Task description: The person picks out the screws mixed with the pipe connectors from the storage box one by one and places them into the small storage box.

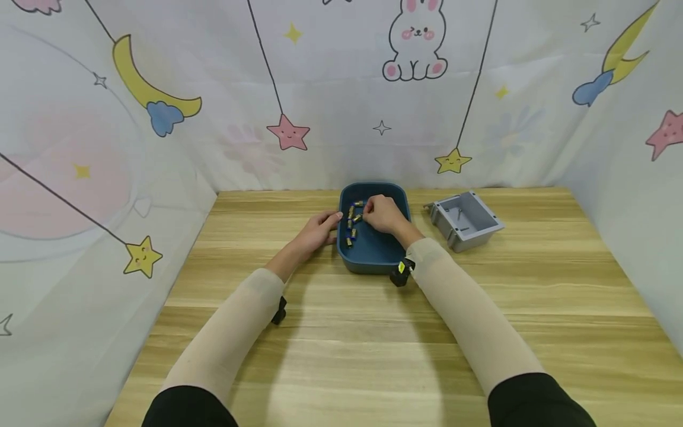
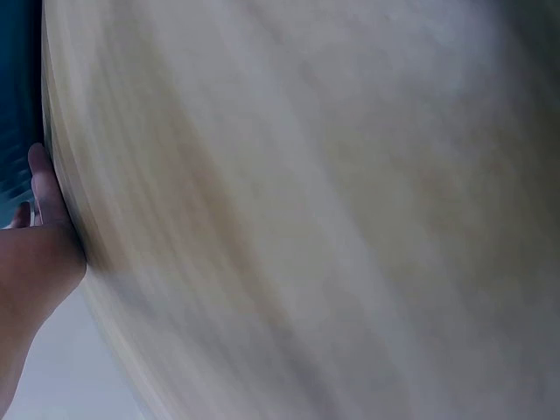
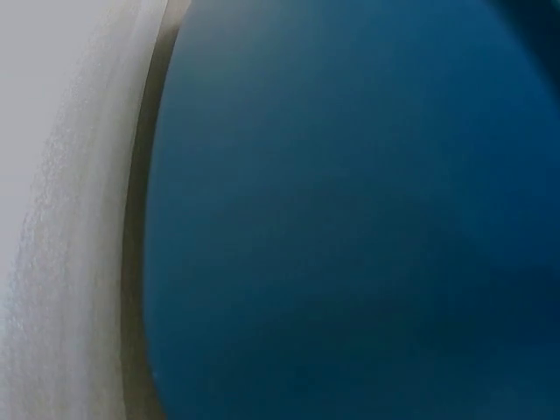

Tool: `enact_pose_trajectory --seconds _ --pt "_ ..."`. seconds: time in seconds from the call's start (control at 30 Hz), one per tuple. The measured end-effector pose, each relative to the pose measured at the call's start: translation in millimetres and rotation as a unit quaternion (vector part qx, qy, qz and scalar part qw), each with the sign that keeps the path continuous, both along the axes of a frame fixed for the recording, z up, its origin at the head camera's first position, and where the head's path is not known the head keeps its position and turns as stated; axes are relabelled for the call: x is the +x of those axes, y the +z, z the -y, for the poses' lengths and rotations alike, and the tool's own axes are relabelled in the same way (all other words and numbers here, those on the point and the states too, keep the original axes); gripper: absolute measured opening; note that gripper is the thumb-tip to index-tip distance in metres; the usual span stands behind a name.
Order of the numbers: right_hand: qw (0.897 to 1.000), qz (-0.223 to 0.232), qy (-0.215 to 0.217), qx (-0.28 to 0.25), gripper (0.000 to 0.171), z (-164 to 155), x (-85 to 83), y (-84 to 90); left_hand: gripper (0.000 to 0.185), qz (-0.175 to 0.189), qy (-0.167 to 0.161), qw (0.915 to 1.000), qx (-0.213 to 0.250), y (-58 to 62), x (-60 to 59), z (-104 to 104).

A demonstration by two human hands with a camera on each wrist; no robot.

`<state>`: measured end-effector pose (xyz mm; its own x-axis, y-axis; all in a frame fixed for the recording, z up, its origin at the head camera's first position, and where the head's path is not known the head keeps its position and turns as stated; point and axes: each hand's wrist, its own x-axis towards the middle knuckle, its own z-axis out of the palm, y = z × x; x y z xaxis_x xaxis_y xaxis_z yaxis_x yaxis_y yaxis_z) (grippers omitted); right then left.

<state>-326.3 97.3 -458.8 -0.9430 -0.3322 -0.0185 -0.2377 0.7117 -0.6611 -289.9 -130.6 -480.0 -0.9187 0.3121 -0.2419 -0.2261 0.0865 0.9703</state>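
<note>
A dark blue rectangular bin (image 1: 373, 267) stands toward the back of the table. Several small brass-coloured cylindrical fittings with blue ends (image 1: 349, 224) lie along its left side. My left hand (image 1: 316, 232) rests against the bin's outer left wall, thumb at the rim; the left wrist view shows its fingers stretched along that blue wall. My right hand (image 1: 385, 213) reaches inside with bent fingers, its thumb and fingertips pinching at one slanted fitting (image 1: 357, 219). Only the bin's blue surface (image 3: 332, 210) fills most of the right wrist view, and the fingers are out of sight there.
To the right of the bin, a grey open box (image 1: 463, 222) sits on the wood-grain table (image 1: 363, 338), with small thin dark pieces in it. A white patterned curtain (image 1: 341, 160) hangs behind the table's back edge and along both sides.
</note>
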Motion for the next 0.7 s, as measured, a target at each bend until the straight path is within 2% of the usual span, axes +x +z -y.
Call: enact_pose_trajectory --seconds 0.7 --pt "0.999 -0.029 0.001 -0.031 0.007 2.8 -0.2 1.2 0.067 -0.001 0.003 1.0000 0.006 -0.5 -0.3 -1.5"
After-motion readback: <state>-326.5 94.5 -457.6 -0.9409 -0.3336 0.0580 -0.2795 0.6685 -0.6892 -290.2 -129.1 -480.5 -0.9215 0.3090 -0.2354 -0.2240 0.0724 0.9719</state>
